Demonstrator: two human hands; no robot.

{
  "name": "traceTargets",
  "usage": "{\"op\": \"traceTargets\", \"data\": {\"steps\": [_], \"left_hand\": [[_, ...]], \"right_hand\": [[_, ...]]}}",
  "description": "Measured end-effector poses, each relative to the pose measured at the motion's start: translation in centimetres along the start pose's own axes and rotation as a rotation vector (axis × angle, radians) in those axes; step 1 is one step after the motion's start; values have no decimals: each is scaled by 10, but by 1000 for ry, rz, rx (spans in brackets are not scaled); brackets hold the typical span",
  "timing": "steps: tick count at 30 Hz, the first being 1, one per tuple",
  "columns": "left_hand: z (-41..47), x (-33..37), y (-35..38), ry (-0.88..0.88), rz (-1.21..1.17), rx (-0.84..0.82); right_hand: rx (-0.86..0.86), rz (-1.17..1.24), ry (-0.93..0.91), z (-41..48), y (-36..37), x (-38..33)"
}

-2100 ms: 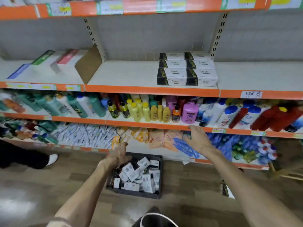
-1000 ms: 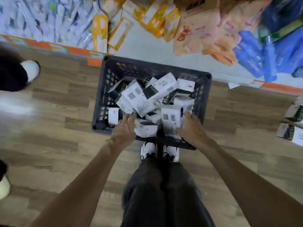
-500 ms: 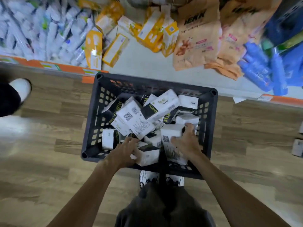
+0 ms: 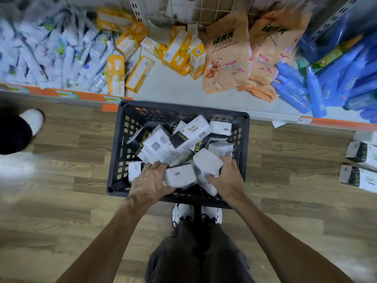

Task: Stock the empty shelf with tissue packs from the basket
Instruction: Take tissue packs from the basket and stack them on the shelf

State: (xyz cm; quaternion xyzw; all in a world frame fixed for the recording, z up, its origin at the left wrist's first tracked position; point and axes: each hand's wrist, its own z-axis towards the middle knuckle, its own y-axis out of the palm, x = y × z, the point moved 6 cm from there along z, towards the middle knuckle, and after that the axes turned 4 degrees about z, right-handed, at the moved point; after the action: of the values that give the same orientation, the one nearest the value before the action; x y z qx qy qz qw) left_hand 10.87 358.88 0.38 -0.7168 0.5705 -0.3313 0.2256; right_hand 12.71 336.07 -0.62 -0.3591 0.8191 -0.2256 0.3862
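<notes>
A black plastic basket point(image 4: 117, 152) stands on the wooden floor in front of my feet, filled with several white-and-black tissue packs point(image 4: 190, 133). My left hand point(image 4: 151, 183) is inside its near edge, fingers wrapped around a white tissue pack point(image 4: 179, 177). My right hand point(image 4: 228, 180) grips another white tissue pack point(image 4: 207, 163) just to the right, tilted up. The shelf being stocked is out of view.
The bottom shelf point(image 4: 177, 88) beyond the basket holds toothpaste tubes, yellow boxes point(image 4: 138, 73), orange bags point(image 4: 226, 54) and blue bottles point(image 4: 293, 88). Three tissue packs point(image 4: 359, 176) lie on the floor at the right. Another person's white shoe point(image 4: 30, 121) is at the left.
I bent from the shelves down to the basket. Both hands reached into its near side and closed on a tissue pack each; the right one is now tilted upward.
</notes>
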Motion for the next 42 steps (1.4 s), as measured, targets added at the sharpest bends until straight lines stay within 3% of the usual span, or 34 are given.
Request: {"op": "traceTargets", "data": {"steps": [6,13,19,28,33,42], "left_hand": [[-108,54,-153,14,-121,49],[-243,190,-386,186,-149,0],[-314,302,-519,310,-138,132],[-366,410,-582,339,-299,297],[-381,434,-595,316,-502,426],[-384,433,-619,198,-869,539]], "right_hand": [[82,92,-40,-103,-166,-85],[230,19,-212,-244,-410,-212],[392,154,-250,-315,-571,-231],[452,185,-285,-351,-700,-186],[503,387,-372,-362,-760,-158],[470,758,-335,-335,-820,-146]]}}
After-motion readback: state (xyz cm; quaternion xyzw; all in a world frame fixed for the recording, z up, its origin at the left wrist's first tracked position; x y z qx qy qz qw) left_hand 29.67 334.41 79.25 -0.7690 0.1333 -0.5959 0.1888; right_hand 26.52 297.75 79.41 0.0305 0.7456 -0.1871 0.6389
